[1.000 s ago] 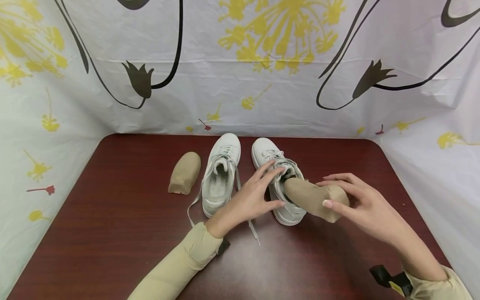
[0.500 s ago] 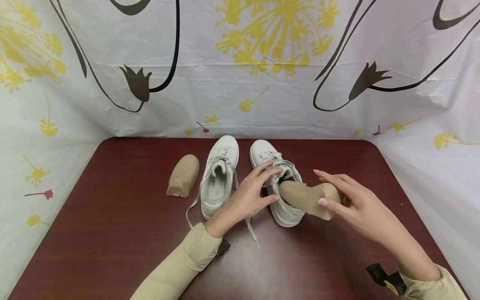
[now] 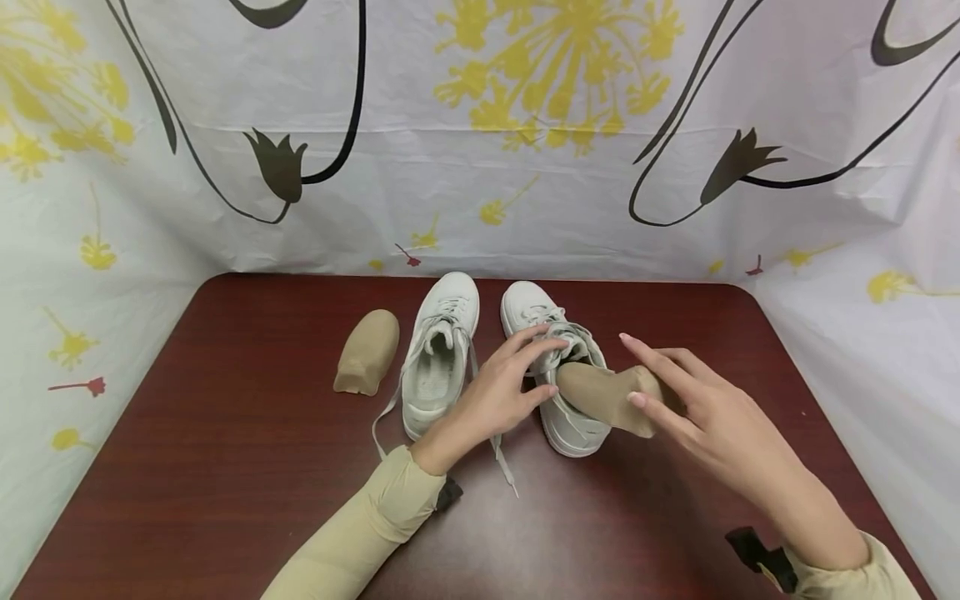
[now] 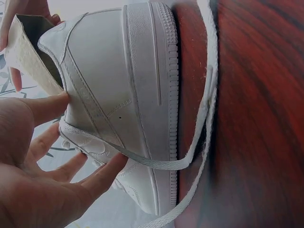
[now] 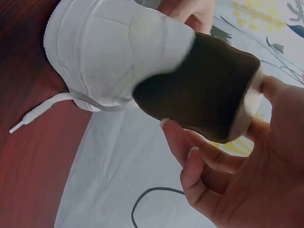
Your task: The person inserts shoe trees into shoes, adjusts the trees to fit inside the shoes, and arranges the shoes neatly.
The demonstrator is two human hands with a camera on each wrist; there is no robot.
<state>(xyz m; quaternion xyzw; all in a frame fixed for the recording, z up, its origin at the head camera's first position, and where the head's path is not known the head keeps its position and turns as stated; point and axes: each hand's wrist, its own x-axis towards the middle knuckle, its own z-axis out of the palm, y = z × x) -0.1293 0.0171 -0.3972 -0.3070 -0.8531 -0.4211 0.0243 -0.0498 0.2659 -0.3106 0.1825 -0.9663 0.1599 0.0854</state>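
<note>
With twelve o'clock at the far edge of the table point(image 3: 247, 433), the white shoe point(image 3: 575, 431) stands with its toe toward eleven and the insert point(image 3: 606, 397) partly in its mouth, the block's broad end jutting out toward four. The right hand point(image 3: 723, 429) comes in from four and holds that broad end lightly, thumb on the near side, some fingers behind it and the index finger stretched free above. The left hand point(image 3: 501, 390) reaches in from eight, fingers spread wide and loosely bent, its thumb and fingertips touching the shoe around the collar and laces without closing on it. The step in hand looks to be working the insert at the shoe's mouth; whether inward or outward, this one moment cannot settle. Either way, the next move seems to call for a firmer right grip on the broad end, the insert swung closer to the shoe's own line, and the left hand bracing the collar. The other shoe point(image 3: 440, 356) sits at nine o'clock from the first, its mouth unfilled and its lace point(image 3: 504, 467) trailing toward five, while the other insert point(image 3: 367, 352) lies just beside it at nine.
</note>
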